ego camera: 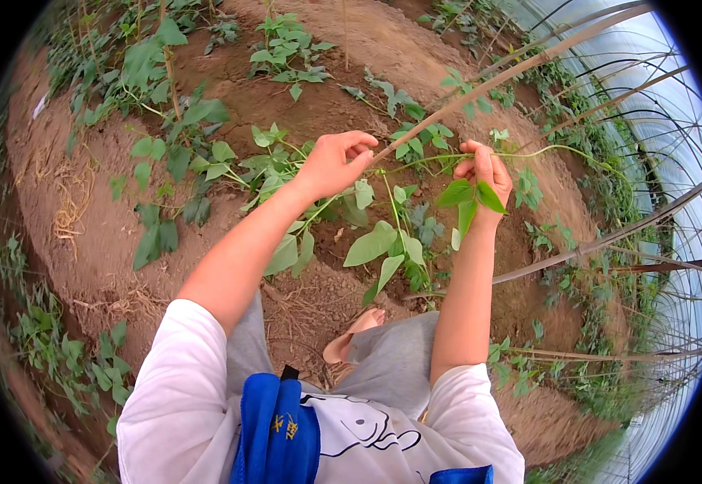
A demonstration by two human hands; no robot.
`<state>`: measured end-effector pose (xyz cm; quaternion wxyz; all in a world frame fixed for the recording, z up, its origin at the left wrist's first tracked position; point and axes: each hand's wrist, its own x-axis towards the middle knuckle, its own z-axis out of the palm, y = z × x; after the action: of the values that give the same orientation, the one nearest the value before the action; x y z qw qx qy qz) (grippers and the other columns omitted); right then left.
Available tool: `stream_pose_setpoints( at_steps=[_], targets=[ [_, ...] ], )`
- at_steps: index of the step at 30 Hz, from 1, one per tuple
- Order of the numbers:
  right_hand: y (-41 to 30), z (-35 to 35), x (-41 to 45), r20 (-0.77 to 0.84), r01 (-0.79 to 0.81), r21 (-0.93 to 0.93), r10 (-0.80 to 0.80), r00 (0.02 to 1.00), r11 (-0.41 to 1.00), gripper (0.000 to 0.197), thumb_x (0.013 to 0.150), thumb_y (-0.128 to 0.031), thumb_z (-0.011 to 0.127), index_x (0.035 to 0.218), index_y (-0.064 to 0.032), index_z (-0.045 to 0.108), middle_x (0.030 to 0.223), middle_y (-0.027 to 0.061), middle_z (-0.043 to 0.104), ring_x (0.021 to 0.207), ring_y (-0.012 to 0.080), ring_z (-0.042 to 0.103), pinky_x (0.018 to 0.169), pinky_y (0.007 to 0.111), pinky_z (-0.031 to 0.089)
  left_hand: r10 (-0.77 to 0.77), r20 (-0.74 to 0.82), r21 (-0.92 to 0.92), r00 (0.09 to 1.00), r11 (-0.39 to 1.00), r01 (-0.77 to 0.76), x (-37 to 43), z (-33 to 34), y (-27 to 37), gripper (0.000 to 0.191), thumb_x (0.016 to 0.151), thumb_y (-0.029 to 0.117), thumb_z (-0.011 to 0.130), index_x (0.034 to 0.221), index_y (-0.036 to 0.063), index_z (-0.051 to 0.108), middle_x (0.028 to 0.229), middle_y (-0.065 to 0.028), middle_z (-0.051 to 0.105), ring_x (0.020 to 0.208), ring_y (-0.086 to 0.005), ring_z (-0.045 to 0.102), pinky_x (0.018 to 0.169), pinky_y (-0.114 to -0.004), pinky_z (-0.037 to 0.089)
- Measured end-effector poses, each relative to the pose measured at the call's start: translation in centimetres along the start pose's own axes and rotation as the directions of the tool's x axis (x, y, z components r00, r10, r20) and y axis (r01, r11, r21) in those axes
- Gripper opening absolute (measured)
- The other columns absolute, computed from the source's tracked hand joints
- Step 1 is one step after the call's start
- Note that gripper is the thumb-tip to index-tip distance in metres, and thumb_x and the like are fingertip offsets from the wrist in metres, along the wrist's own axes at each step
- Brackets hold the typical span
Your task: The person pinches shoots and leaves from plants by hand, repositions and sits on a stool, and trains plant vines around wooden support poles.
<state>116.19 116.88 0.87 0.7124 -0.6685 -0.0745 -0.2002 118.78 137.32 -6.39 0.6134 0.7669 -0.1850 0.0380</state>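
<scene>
My left hand (337, 162) has its fingers closed at the lower part of a thin bamboo pole (478, 91), which slants up to the right. Whether a stem is also pinched there is hidden. My right hand (485, 169) grips a green climbing vine stem (535, 155), whose free end arcs away to the right. Three-part green leaves (457, 193) hang from the vine over my right wrist. Between and below my hands, more broad leaves (372, 245) of the bean-like plant hang on their stalks over the soil.
Leafy plants grow along brown soil ridges (321, 18). An upright stake (169, 66) stands at upper left, with dry twine (72, 202) on the soil below. More poles (623, 230) slant in from the right, before the greenhouse's plastic film (684, 224). My foot (351, 336) rests on the soil.
</scene>
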Motion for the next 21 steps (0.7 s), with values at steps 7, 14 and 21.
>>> stream_pose_setpoints(
  at_steps=[7,14,21],
  targets=[
    [1.7,-3.0,3.3,-0.101,-0.24,0.227,0.268,0.958,0.944,0.021,0.08,-0.02,0.056,0.087,-0.0008,0.057,0.065,-0.0008,0.049,0.055,0.0071,0.045,0.046,0.019,0.036,-0.096,0.001,-0.4,0.995,0.912,0.089,1.5,-0.4,-0.8,0.02,0.079,0.01,0.051,0.095,0.0,0.054,0.081,-0.0065,0.059,0.073,-0.0105,0.057,0.068,-0.024,0.045],
    [3.6,-2.0,4.5,-0.219,-0.27,0.413,0.383,0.898,0.87,0.02,0.079,-0.023,0.056,0.087,-0.0048,0.056,0.065,0.0008,0.054,0.053,0.0101,0.049,0.042,0.023,0.037,-0.064,0.031,-0.509,0.997,0.858,0.071,4.0,1.4,-1.2,0.026,0.084,0.022,0.047,0.103,0.0055,0.053,0.093,-0.0046,0.058,0.089,-0.0119,0.052,0.08,-0.027,0.039],
    [4.6,-1.7,5.1,-0.089,-0.267,0.492,0.353,0.931,0.828,0.025,0.08,-0.027,0.054,0.092,-0.0049,0.054,0.072,0.0036,0.055,0.058,0.0131,0.052,0.049,0.025,0.042,-0.207,0.283,-0.616,0.936,0.709,0.343,6.5,4.5,-2.0,0.034,0.088,0.03,0.037,0.106,0.0047,0.051,0.095,-0.0045,0.057,0.093,-0.0128,0.051,0.084,-0.026,0.036]
  ],
)
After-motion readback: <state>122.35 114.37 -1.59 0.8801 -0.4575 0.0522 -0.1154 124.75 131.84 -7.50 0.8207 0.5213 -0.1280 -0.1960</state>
